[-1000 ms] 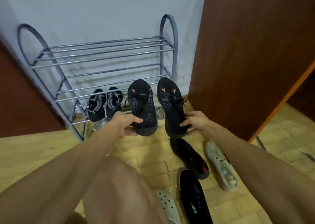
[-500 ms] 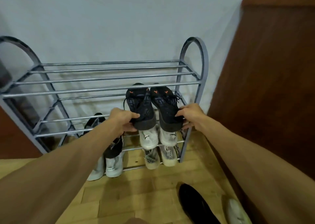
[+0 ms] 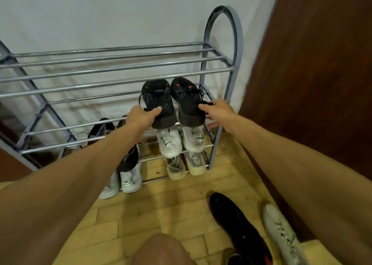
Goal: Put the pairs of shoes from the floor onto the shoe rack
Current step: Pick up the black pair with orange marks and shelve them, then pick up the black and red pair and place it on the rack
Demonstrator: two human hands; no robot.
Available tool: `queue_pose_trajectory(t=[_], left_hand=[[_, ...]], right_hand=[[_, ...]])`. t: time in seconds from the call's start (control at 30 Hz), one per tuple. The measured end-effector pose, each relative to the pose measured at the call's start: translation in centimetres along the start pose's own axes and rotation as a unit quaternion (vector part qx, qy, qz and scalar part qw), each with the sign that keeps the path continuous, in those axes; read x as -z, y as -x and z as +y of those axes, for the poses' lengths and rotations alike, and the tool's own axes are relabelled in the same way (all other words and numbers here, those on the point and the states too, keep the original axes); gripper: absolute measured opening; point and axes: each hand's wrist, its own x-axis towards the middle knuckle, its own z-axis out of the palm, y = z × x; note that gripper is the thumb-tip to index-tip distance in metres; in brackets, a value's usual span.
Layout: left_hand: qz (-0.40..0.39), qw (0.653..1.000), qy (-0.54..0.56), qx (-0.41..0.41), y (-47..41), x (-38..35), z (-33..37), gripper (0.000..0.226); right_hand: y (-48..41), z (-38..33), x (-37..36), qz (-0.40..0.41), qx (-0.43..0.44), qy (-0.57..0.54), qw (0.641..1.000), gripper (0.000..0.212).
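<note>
- Since the frame half a second earlier, the right hand (image 3: 220, 113) had loosened: its fingers, then curled round a heel, were now spread nearly straight.
- Its thumb tip and one fingertip touched the collar of the right black shoe (image 3: 187, 101), and a lower finger reached under the heel.
- The left hand (image 3: 141, 117) gripped the heel of the left black shoe (image 3: 159, 101), thumb on top and fingers curled below.
- Both black shoes lay side by side on the second tier from the top of the shoe rack (image 3: 221, 7), at its right end. Toes pointed toward the wall and heels overhung the front rail.
- A white pair (image 3: 181, 143) sat on the tier directly below them, and a beige pair (image 3: 185, 165) on the bottom tier.
- Further left on the rack, a black-and-white pair (image 3: 100, 127) was partly hidden by the left forearm. A pale pair (image 3: 124, 181) stood on the bottom tier beneath it.
- On the floor (image 3: 171, 204) in front of the rack's right end lay one black shoe with a red mark (image 3: 237, 226) and one white shoe (image 3: 281, 232), just beside each other.
- A brown wooden panel (image 3: 312, 83) stood to the right of the rack.
</note>
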Motion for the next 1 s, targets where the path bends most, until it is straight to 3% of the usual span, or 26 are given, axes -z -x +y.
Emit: queue_pose_trajectory(t=[0.13, 0.23, 0.3, 0.4, 0.6, 0.77, 0.87, 1.0], left_hand=[[0.07, 0.996, -0.029, -0.05, 5.1, -0.9, -0.2, 0.068], [-0.014, 0.998, -0.034, -0.041, 9.7, -2.3, -1.2, 0.057], [-0.091, 0.993, -0.066, -0.046, 13.1, -3.3, -1.6, 0.03], [-0.204, 0.973, -0.11, -0.022, 17.3, -5.3, -2.3, 0.026], [-0.337, 0.911, -0.231, -0.051, 22.6, -10.4, -6.5, 0.025], [-0.37, 0.888, -0.254, -0.095, 23.0, -12.7, -12.2, 0.023], [-0.424, 0.837, -0.338, -0.069, 21.7, -12.6, -15.6, 0.032], [-0.446, 0.815, -0.363, -0.071, 19.8, -12.9, -17.5, 0.039]], right_hand=[[4.7, 1.5, 1.7, -0.011, -0.009, 0.037, 0.999, 0.047], [8.5, 4.2, 3.3, -0.055, -0.028, 0.097, 0.993, 0.041], [10.6, 6.4, 4.5, -0.084, -0.041, 0.126, 0.988, 0.046], [13.3, 10.3, 6.0, -0.099, -0.072, 0.178, 0.976, 0.054], [17.0, 20.0, 7.4, -0.139, -0.141, 0.242, 0.95, 0.06], [18.1, 28.1, 6.8, -0.169, -0.217, 0.24, 0.931, 0.057], [17.6, 31.9, 5.6, -0.164, -0.246, 0.259, 0.92, 0.068], [16.6, 35.8, 3.6, -0.164, -0.286, 0.257, 0.909, 0.053]])
